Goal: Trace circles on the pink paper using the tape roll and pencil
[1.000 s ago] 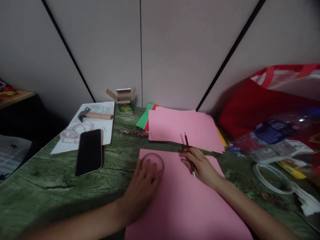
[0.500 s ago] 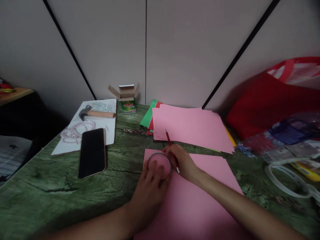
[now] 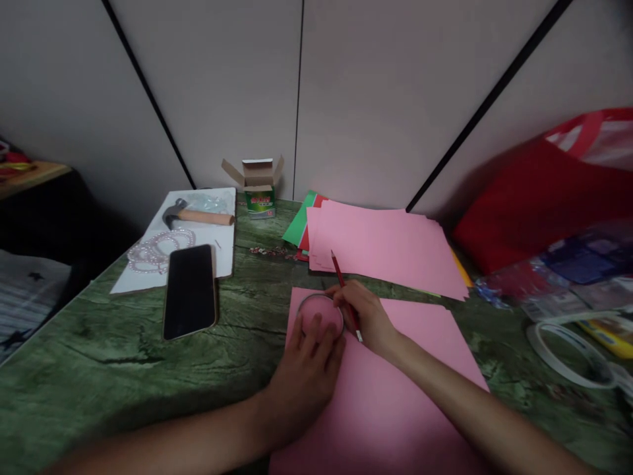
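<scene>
My left hand [image 3: 307,373] lies with its fingers spread over a round, thin-rimmed piece [image 3: 300,305] on the pink sheet [image 3: 390,396]. Pink shows inside the dark rim; whether it is an open ring or a clear disc I cannot tell. On the right side of that rim, my right hand [image 3: 368,313] is closed around a red pencil [image 3: 338,269]. The pencil slants, its dark pointed end up and away from me, its white end low near the sheet. Thumb and index fingertips of the right hand are close to the rim's upper edge.
Behind lies a stack of pink sheets [image 3: 380,244] over green and red ones. To the left are a phone [image 3: 190,290], a hammer [image 3: 208,217], pink bead strands [image 3: 153,254] and an opened small box [image 3: 260,198]. A red bag [image 3: 524,204] and a white tape roll [image 3: 548,349] are at right.
The view has shifted slightly, so everything sits a little differently in frame. My left fingers have moved slightly right over the round piece. The right hand still holds the pencil.
</scene>
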Available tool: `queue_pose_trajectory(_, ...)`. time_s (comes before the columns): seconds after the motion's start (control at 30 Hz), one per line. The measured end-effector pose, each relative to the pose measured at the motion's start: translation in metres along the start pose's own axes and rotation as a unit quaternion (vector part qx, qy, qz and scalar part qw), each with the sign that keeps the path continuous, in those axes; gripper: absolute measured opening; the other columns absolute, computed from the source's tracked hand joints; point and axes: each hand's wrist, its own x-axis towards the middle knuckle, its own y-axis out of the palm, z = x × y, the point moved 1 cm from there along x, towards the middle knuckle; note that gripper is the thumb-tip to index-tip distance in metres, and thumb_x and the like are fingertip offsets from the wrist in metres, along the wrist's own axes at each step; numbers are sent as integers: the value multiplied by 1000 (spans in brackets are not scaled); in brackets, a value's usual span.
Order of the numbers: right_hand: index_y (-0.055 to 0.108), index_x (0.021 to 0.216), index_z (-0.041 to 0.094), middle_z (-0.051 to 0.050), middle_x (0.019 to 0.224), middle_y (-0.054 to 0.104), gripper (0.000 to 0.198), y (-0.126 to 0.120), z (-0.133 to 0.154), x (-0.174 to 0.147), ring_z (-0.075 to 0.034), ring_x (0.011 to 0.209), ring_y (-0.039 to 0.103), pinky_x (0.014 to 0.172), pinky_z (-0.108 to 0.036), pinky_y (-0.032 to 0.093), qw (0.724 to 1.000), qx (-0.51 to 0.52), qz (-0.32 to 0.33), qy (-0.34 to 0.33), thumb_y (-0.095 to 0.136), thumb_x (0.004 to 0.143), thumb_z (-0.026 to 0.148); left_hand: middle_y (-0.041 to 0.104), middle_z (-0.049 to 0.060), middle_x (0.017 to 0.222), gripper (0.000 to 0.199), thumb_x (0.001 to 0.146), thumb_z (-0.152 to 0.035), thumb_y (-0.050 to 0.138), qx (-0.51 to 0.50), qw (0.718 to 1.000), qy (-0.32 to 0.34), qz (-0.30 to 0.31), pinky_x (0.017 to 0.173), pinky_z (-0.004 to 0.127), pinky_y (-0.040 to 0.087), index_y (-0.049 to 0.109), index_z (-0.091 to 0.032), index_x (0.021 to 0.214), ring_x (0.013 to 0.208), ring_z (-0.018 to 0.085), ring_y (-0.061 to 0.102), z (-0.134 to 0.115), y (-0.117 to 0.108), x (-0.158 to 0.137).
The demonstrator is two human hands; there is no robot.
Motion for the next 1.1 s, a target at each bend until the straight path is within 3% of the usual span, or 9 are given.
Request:
queue_pose_trajectory(0.13,53,81,22,-7,89,65,16,-2,1,0,-23,95,59,73,-38,48,1000,8,7,-1,42,85,10,49,17,133,42,91,-13,32,7,1000,12,13,100,55,32,47,-8,129,125,35,42,-3,-2,-1)
queue_pose_trajectory(0.33,55,86,23,0,50,51,18,-1,1,0,-25,99,59,75,-38,48,999,32,18,-19,42,88,12,50,17,132,42,91,-13,31,-5,1000,13,15,100,57,32,47,-7,130,124,36,42,-2,-1,-1)
queue_pose_trajectory(0.53,59,94,23,-8,92,66,18,1,2,0,-23,94,61,75,-38,50,1000,28,-2,11,44,88,17,51,17,131,42,91,-15,31,-20,999,3,26,100,58,31,47,-8,129,125,35,42,-2,-3,0)
queue_pose_trajectory(0.7,56,110,24,-7,94,69,24,-11,7,12,-21,87,65,76,-36,52,990,91,-47,92,41,93,30,54,17,128,38,92,-18,34,-6,1000,-5,-15,97,58,35,54,-8,123,120,37,46,-4,1,0)
queue_pose_trajectory(0.8,58,109,22,-5,82,69,31,-23,16,35,-19,79,65,72,-34,53,964,191,-102,152,42,92,42,54,18,127,37,92,-19,35,-8,1000,-3,-26,100,60,30,53,-8,123,126,36,41,-5,5,-1)
queue_pose_trajectory(0.9,64,90,18,-3,69,64,40,-23,22,57,-15,64,62,58,-29,54,920,311,-124,202,45,87,53,53,19,128,38,92,-20,36,-14,1000,-6,-26,101,62,26,52,-8,124,130,37,34,-7,8,-2)
queue_pose_trajectory(1.03,63,77,17,1,61,61,34,2,21,67,-13,57,60,58,-29,55,858,426,-85,273,68,71,50,52,21,128,38,92,-18,36,-9,1000,-6,-19,99,63,29,52,-6,124,130,39,33,-7,7,-1)
queue_pose_trajectory(1.1,62,75,17,2,63,63,31,18,19,65,-13,61,62,64,-30,56,844,451,-49,285,75,64,43,51,22,128,39,92,-18,34,0,1000,3,-16,97,63,31,51,-4,124,128,40,35,-6,5,-1)
